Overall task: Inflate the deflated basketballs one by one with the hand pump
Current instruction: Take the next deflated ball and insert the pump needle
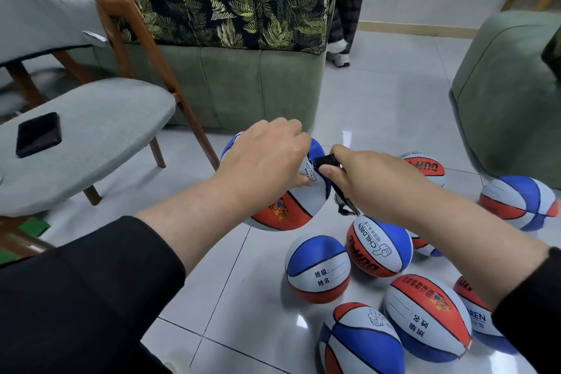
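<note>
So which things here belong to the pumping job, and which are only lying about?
Belong to the job:
- held basketball, gripped by the left hand
- black pump, held by the right hand
- basketballs on the floor

Only lying about:
- phone on the grey chair
- green sofa

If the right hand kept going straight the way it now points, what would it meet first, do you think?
Most likely the basketball that the left hand holds up: the right hand pinches the black pump, which points left at the ball's upper side. Contact there is hidden, so whether they already touch is unclear.
</note>
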Motion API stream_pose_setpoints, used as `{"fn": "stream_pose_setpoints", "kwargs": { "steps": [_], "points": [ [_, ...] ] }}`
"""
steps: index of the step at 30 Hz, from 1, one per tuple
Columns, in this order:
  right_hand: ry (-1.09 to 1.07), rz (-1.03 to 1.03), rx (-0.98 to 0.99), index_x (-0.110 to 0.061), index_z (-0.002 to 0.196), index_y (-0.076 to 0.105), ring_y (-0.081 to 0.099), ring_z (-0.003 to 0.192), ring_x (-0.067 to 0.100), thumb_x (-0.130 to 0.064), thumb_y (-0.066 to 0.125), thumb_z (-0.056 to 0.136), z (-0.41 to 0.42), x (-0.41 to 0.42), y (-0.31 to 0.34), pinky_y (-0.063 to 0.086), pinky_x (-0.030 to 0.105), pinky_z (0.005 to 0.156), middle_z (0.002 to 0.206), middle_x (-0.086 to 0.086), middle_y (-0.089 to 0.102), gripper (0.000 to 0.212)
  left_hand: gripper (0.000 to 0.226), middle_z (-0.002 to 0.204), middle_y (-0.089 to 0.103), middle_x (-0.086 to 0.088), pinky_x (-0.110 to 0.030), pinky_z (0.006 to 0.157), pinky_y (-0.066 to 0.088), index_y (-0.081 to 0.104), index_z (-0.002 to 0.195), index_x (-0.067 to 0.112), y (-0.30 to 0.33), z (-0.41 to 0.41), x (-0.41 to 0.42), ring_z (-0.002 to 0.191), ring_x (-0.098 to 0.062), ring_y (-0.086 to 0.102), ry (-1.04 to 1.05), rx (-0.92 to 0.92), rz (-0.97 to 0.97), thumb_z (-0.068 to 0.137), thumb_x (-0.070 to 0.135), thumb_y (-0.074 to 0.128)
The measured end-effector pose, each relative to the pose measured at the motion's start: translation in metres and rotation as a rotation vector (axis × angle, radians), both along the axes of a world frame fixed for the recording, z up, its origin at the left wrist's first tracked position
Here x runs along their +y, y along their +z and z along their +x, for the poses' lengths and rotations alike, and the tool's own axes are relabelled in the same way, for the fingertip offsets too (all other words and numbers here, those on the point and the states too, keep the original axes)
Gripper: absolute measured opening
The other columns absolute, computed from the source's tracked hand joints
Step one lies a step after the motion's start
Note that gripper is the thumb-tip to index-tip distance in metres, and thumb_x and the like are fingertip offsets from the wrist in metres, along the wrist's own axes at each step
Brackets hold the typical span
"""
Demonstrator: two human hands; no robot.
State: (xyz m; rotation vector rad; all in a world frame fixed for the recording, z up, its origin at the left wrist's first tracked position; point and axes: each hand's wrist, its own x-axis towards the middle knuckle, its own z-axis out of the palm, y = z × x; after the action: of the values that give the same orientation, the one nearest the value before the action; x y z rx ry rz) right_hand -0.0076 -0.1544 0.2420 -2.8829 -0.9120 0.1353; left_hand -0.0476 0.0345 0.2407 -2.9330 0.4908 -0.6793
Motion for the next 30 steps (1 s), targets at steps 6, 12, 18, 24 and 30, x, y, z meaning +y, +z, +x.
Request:
{"fn": "stream_pose_setpoints", "kwargs": {
  "steps": [6,12,18,24,30],
  "points": [
    [0.010,-0.004,0.006,-0.028,0.090,0.032,0.044,0.063,0.011,-0.053,0.026,0.107,0.000,0.004,-0.004,0.030,0.037,0.057,0.075,-0.008,0.047,0.030,0.052,0.070,0.031,0.001,-0.033,0.058,0.026,0.055,0.069,0.011,-0.002,-0.001,-0.003,0.064,-0.022,0.029,-0.045,-0.009,-0.020,0.058,0.039,0.097],
    [0.001,-0.020,0.021,-0.028,0.084,0.029,0.048,0.066,0.018,-0.053,0.026,0.107,0.003,0.004,-0.009,0.029,0.036,0.055,0.074,-0.005,0.049,0.035,0.044,0.083,0.037,0.001,-0.035,0.070,0.026,0.056,0.087,0.015,-0.008,0.005,-0.007,0.079,-0.023,0.037,0.042,0.099,-0.024,0.082,0.052,0.079],
    [-0.007,0.147,0.008,-0.026,0.098,0.045,0.060,0.069,0.024,-0.057,0.035,0.104,0.010,0.006,-0.011,0.037,0.037,0.057,0.074,-0.004,0.059,0.033,0.054,0.091,0.044,0.004,-0.031,0.069,0.025,0.052,0.092,0.017,-0.015,0.009,0.006,0.092,-0.019,0.047,0.241,0.231,-0.219,0.082,0.066,0.072],
    [-0.092,0.576,0.275,-0.026,0.089,0.061,0.066,0.057,0.019,-0.047,0.068,0.093,0.011,0.018,0.002,0.054,0.036,0.058,0.071,-0.007,0.065,0.022,0.060,0.095,0.050,0.001,-0.041,0.073,0.045,0.062,0.103,0.013,-0.023,-0.002,0.046,0.089,-0.023,0.049,0.417,0.213,-0.458,0.078,0.065,0.078],
    [-0.132,0.716,0.413,-0.014,0.090,0.060,0.063,0.053,0.013,-0.028,0.077,0.089,-0.011,0.038,-0.009,0.052,0.026,0.051,0.071,0.006,0.068,0.022,0.054,0.089,0.057,-0.002,-0.039,0.068,0.038,0.061,0.093,0.008,-0.046,-0.036,0.095,0.086,-0.028,0.055,0.600,0.295,-0.582,0.081,0.057,0.080]
  ]
}}
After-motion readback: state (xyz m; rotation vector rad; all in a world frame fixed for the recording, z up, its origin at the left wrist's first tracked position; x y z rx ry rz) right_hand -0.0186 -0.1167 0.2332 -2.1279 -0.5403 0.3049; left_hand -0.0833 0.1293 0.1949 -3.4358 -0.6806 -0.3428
